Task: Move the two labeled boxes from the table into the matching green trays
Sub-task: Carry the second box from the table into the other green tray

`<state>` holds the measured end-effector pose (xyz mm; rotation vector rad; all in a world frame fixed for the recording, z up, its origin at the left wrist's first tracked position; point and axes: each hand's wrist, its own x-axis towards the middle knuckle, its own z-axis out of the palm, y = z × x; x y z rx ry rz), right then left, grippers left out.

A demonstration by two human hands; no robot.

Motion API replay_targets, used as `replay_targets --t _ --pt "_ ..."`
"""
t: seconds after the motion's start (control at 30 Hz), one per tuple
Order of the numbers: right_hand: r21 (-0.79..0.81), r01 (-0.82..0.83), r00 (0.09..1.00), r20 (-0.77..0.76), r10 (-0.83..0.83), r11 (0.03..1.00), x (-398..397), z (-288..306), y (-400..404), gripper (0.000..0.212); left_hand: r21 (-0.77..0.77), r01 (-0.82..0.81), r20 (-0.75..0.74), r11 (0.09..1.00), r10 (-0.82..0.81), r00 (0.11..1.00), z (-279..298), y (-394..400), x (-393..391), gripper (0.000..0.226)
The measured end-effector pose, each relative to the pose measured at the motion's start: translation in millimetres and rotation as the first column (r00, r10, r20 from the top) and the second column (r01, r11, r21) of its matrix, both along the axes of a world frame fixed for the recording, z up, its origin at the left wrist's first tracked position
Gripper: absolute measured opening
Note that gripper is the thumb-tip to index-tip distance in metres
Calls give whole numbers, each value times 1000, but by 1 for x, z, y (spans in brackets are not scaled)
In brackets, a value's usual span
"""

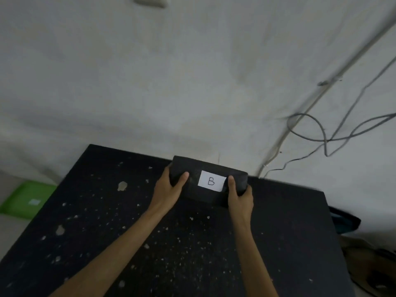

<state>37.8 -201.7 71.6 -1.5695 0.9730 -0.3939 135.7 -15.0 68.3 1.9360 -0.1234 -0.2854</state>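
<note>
- the black box marked "b" [209,181] sits near the far edge of the dark, paint-speckled counter [128,243], with its white label [211,181] facing up toward the camera.
- both hands grip that box by its ends: the left hand [169,187] wraps the left end with the thumb on top, and the right hand [240,195] clasps the right end, thumb just beside the label.
- whether the box rests on the counter or is a little raised cannot be told from this view.
- one green tray [25,198] shows at the far left, off the counter and lower down, well apart from the box; a pale tag lies in it, but its letter is too blurred to read.
- no second box is in sight on the counter, and no second tray either, so whether the other box is already placed cannot be told.
- judging by this, the "b" box is grasped but not yet delivered; carrying it to its matching tray is left.
</note>
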Motion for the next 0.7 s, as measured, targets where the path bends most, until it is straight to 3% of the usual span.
replay_targets --t 0.1,0.17,0.3,0.43,0.57,0.7 --pt "114 -2 995 96 -10 993 2 9 15 35 20 -19 73 1000 17 997 21 13 1 74" --pt "189 -62 986 162 31 980 13 21 51 31 4 -89 114 996 88 990 41 55 3 71" --pt "267 -219 964 209 165 939 29 34 131 58 11 -187 168 982 183 969 62 146 1 70" --pt "238 -382 921 176 347 893 31 39 224 81 15 -326 153 945 320 935 70 245 -19 81" --pt "225 -456 890 100 445 861 20 40 329 86 -40 -436 62 899 438 897 64 348 -51 89" --pt "265 -479 873 51 484 837 4 40 427 86 -23 -519 24 854 520 854 53 443 -85 81"
